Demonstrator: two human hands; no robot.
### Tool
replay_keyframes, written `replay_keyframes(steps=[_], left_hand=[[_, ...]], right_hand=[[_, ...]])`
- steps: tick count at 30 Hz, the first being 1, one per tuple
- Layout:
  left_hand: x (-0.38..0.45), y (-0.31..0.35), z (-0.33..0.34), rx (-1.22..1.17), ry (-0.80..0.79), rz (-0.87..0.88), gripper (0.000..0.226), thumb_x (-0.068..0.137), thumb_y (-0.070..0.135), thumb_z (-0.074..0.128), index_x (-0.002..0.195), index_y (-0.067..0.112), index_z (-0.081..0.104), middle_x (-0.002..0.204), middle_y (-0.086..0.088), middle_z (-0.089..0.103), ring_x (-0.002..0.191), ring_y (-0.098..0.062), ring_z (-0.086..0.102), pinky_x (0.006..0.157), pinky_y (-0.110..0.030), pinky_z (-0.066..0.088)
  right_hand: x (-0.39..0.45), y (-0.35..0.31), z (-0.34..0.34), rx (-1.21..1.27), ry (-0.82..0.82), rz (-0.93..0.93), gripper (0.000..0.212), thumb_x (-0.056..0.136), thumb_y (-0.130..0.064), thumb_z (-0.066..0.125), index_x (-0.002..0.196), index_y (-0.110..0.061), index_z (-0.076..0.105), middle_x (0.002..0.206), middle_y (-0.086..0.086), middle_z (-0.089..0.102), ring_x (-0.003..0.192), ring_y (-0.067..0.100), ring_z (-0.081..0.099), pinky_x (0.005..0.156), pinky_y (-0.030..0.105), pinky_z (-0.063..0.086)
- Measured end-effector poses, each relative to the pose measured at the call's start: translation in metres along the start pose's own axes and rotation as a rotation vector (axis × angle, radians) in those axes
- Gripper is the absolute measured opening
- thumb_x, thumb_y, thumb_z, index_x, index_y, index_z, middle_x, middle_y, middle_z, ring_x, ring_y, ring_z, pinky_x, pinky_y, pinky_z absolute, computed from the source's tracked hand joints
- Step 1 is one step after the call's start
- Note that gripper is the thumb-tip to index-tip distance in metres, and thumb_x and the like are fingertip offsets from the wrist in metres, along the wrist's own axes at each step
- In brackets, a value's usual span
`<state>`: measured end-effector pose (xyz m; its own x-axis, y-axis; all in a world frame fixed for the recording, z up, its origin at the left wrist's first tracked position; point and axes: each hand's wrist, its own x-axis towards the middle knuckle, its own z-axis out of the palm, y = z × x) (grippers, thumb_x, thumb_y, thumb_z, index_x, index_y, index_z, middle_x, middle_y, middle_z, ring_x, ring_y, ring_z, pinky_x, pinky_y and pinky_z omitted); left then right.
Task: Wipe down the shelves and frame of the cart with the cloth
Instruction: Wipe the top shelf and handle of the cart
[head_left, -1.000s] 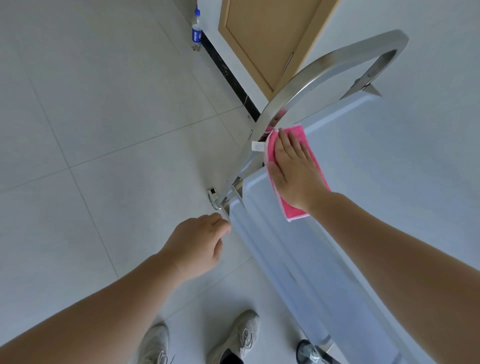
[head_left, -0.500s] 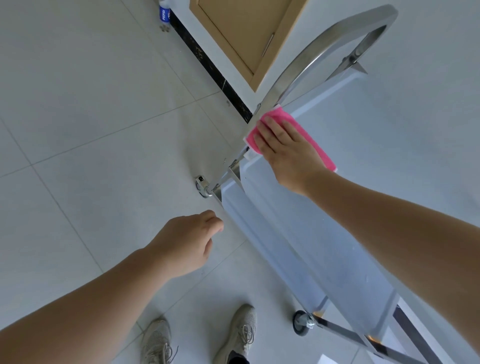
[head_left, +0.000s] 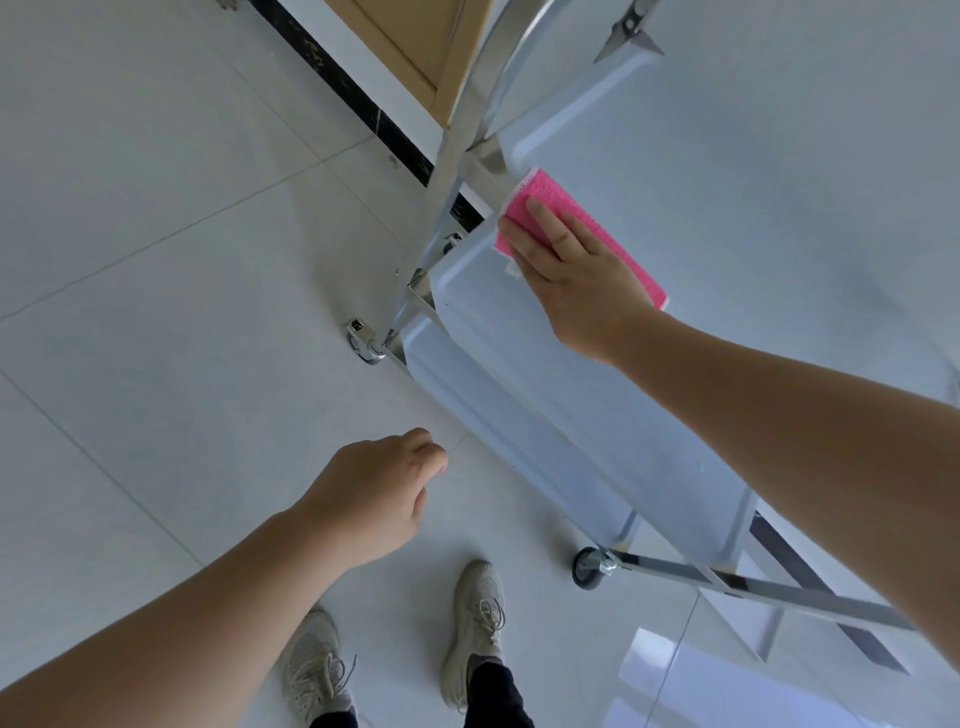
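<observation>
The cart has a pale grey top shelf (head_left: 753, 197) and a shiny steel frame (head_left: 470, 111) with a curved handle at its far end. My right hand (head_left: 576, 270) lies flat on a pink cloth (head_left: 550, 202), pressing it onto the shelf's rim near the left far corner. A lower shelf (head_left: 514, 441) shows beneath the top one. My left hand (head_left: 371, 499) hangs over the floor left of the cart, fingers loosely curled, holding nothing and touching nothing.
Cart casters stand on the tiled floor, one at the far left (head_left: 363, 345) and one near my feet (head_left: 589, 567). My two shoes (head_left: 475, 623) are close to the cart's side. A wooden door (head_left: 421, 47) and dark baseboard (head_left: 363, 109) lie behind the cart.
My right hand with the pink cloth has slid from beside the handle post onto the shelf's corner rim. The view has tilted, showing more of the cart's near end. My left hand stays hanging.
</observation>
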<state>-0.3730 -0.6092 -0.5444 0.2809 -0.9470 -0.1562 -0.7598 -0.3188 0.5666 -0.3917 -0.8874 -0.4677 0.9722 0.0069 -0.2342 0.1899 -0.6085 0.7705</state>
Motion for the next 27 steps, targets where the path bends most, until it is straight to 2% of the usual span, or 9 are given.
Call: replay_keyframes(steps=[10,13,16,21,27], left_hand=[[0.016,0.032,0.022,-0.026,-0.035,0.070,0.025,0.082,0.014,0.045,0.103,0.023,0.055,0.104,0.010,0.055,0.063,-0.015,0.045,0.055,-0.025,0.028],[0.021,0.046,0.032,-0.044,-0.047,0.089,0.025,0.082,0.013,0.046,0.102,0.022,0.056,0.103,0.010,0.056,0.063,-0.015,0.048,0.056,-0.025,0.030],[0.028,0.058,0.043,-0.044,-0.056,0.104,0.024,0.082,0.011,0.047,0.102,0.021,0.057,0.103,0.010,0.057,0.059,-0.012,0.040,0.056,-0.024,0.030],[0.042,0.087,0.061,-0.022,-0.099,0.129,0.025,0.082,0.011,0.047,0.102,0.021,0.057,0.104,0.011,0.057,0.062,-0.014,0.049,0.057,-0.024,0.029],[0.060,0.130,0.081,-0.003,-0.118,0.170,0.023,0.082,0.012,0.046,0.101,0.022,0.056,0.102,0.011,0.055,0.066,-0.016,0.053,0.056,-0.025,0.031]], right_hand=[[-0.084,-0.002,0.026,0.143,-0.015,0.017,0.062,0.086,-0.019,0.027,0.146,-0.010,0.016,0.158,0.004,0.009,0.144,0.035,0.001,0.117,0.044,0.002],[-0.111,-0.002,0.039,0.148,-0.028,0.039,0.061,0.087,-0.019,0.030,0.147,-0.011,0.016,0.158,0.002,0.009,0.143,0.036,0.001,0.116,0.044,0.001],[-0.141,-0.003,0.056,0.112,-0.054,0.072,0.061,0.089,-0.021,0.029,0.147,-0.014,0.013,0.158,0.000,0.005,0.143,0.036,-0.001,0.116,0.044,-0.001],[-0.196,-0.005,0.081,0.064,-0.045,0.103,0.061,0.089,-0.021,0.030,0.147,-0.014,0.013,0.158,-0.004,0.008,0.144,0.033,0.009,0.116,0.042,0.005],[-0.230,-0.007,0.102,0.088,0.006,0.115,0.058,0.090,-0.019,0.021,0.147,-0.015,0.010,0.158,-0.005,0.008,0.143,0.032,0.008,0.117,0.041,0.006]])
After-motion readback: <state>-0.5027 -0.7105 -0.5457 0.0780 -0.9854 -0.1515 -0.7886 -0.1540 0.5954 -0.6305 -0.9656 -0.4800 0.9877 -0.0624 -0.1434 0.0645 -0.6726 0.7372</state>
